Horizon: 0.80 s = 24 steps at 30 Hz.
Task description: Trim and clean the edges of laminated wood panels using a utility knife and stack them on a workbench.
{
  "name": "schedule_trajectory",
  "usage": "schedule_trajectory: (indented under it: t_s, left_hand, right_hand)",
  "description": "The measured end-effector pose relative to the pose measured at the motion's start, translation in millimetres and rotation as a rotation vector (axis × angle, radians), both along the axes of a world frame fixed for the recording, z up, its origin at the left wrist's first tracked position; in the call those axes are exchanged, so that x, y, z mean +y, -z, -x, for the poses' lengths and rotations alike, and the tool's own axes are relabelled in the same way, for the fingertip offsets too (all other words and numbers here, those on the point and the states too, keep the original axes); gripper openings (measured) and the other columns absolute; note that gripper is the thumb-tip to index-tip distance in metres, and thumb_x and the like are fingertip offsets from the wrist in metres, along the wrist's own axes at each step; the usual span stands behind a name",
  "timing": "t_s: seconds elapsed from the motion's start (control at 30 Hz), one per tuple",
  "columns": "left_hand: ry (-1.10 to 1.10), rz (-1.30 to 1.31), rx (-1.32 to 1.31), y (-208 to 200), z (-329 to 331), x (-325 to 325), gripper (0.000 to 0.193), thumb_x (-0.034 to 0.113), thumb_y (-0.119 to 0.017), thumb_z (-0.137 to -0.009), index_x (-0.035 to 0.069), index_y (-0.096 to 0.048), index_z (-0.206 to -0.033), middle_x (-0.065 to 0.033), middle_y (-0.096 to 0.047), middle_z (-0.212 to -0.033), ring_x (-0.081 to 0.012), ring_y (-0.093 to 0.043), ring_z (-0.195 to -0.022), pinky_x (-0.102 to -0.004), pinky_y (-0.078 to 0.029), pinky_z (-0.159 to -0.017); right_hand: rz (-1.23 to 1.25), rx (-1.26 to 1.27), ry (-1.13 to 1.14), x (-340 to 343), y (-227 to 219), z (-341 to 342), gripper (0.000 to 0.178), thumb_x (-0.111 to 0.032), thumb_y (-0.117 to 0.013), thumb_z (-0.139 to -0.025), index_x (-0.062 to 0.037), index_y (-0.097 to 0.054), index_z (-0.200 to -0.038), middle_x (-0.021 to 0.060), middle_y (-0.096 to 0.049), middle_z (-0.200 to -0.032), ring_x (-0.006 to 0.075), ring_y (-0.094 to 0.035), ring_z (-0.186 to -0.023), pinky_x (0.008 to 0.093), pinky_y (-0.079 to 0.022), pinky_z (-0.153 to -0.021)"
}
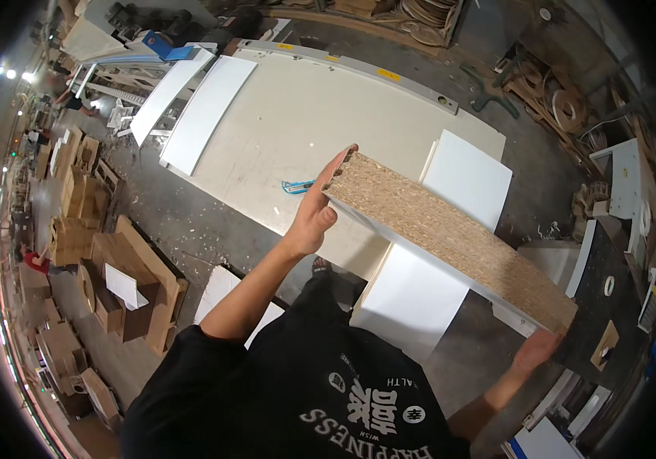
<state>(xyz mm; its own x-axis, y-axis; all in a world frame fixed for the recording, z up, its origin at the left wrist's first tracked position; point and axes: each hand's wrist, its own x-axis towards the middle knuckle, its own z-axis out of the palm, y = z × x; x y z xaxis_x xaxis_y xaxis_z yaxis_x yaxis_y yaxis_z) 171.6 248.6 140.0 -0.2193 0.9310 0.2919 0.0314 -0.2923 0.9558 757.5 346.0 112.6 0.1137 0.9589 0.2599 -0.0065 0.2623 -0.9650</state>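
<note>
A long chipboard piece, with a raw speckled brown face and a white side, is held up slantwise in front of me. It could be one thick piece or several boards pressed together; I cannot tell which. My left hand grips its far left end, fingers wrapped over the end. At the near right end, my right hand holds it, with the fingers partly hidden. Beneath it, white panels stick out on both sides. A blue utility knife lies on the pale worktable, just left of my left hand.
A metal rail runs along the table's far edge. White boards rest at its left end. Wooden crates and panels stand on the floor to the left. At right is a dark work surface. People are in the left distance.
</note>
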Motion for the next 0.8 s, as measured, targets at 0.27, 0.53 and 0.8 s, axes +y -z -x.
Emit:
schedule_trajectory:
  t_s: [0.27, 0.53, 0.8]
  left_hand:
    - [-0.092, -0.04, 0.039, 2.7, -8.5, 2.5, 0.113, 0.075, -0.06, -0.099, -0.003, -0.024, -0.171, -0.024, -0.027, -0.178, -0.0364, -0.023, -0.166, -0.0492, -0.017, -0.134]
    - [-0.12, -0.118, -0.007, 7.7, 2.4, 24.6, 0.097, 0.079, -0.019, -0.109, 0.001, -0.045, -0.162, -0.0186, -0.054, -0.152, -0.0308, -0.05, -0.143, -0.0427, -0.03, -0.125]
    - [-0.156, -0.101, -0.247, 30.3, -8.7, 38.6, 0.084, 0.07, -0.024, -0.113, 0.002, -0.052, -0.154, -0.0096, -0.06, -0.147, -0.0216, -0.054, -0.138, -0.0391, -0.037, -0.121]
  right_hand:
    - [-0.037, 0.004, 0.049, -1.3, -6.5, 17.0, 0.074, -0.048, -0.039, -0.116, 0.0008, -0.028, -0.17, 0.0187, -0.03, -0.176, 0.0328, -0.027, -0.163, 0.0492, -0.015, -0.135]
    - [0.047, 0.159, 0.194, 14.5, 26.8, -18.6, 0.061, -0.038, -0.048, -0.114, 0.0034, -0.046, -0.158, 0.0164, -0.05, -0.163, 0.0293, -0.045, -0.152, 0.0461, -0.027, -0.129]
    - [0.06, -0.36, 0.429, 7.4, -21.0, 16.6, 0.067, -0.038, -0.059, -0.112, 0.0012, -0.041, -0.163, 0.0183, -0.049, -0.162, 0.031, -0.043, -0.153, 0.048, -0.031, -0.127]
